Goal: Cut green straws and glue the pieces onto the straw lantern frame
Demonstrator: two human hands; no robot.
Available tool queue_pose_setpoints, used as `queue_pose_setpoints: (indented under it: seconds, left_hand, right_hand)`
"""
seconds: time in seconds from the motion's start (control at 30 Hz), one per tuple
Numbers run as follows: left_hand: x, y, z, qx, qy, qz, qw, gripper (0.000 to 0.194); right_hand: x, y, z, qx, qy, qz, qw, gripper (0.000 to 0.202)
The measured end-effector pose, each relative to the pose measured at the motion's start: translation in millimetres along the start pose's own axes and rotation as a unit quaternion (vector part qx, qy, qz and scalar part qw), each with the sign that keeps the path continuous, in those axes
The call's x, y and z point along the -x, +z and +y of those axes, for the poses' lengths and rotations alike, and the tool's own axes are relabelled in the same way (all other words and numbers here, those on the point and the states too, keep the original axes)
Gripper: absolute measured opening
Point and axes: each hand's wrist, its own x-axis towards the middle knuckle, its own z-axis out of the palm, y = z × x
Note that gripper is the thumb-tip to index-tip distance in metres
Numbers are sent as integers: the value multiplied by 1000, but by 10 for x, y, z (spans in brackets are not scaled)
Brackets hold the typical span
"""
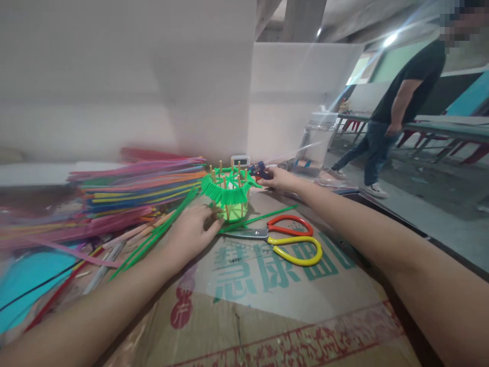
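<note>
A small green basket (230,196) of fuzzy green stems woven round upright wooden sticks stands on the cardboard (267,311). My left hand (194,227) is at its near left side, thumb and fingers curled close to the base; what lies between them, if anything, is hidden. Beyond the basket's right side, my right hand (278,179) has its fingers on a dark blue tool with a red-orange part (259,171), perhaps a glue gun. Scissors (257,233) with one red and one yellow handle lie in front of the basket, beside a loose green stem (273,214).
Bundles of colourful fuzzy stems (141,188) spread over the left side. A small white device (240,161) stands behind the basket, near a clear container (315,137). At the right, a person (408,97) stands beyond the table.
</note>
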Motion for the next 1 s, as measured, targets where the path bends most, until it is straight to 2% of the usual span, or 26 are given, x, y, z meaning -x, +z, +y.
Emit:
queue_pose_setpoints:
  seconds: [0.2, 0.37, 0.57, 0.73, 0.83, 1.0]
  left_hand:
    - [-23, 34, -15, 55, 2, -8, 998, 27]
    - [-37, 46, -83, 112, -61, 34, 991, 20]
    - [-80, 127, -164, 118, -24, 32, 992, 24]
    - [-75, 129, -201, 100, -12, 40, 994, 25]
    - [-70, 108, -220, 83, -8, 38, 996, 24]
    - [-96, 92, -226, 67, -23, 20, 997, 25]
  right_hand:
    - [-93, 148, 52, 3, 37, 34, 999, 40]
    - [1, 43, 66, -25, 63, 83, 994, 33]
    - [286, -176, -39, -97, 62, 109, 987, 35]
    - [667, -344, -297, -256, -22, 126, 958, 30]
    - [916, -435, -422, -216, -38, 100, 971, 27]
    - [1180, -469, -530, -161, -55, 36, 985, 35]
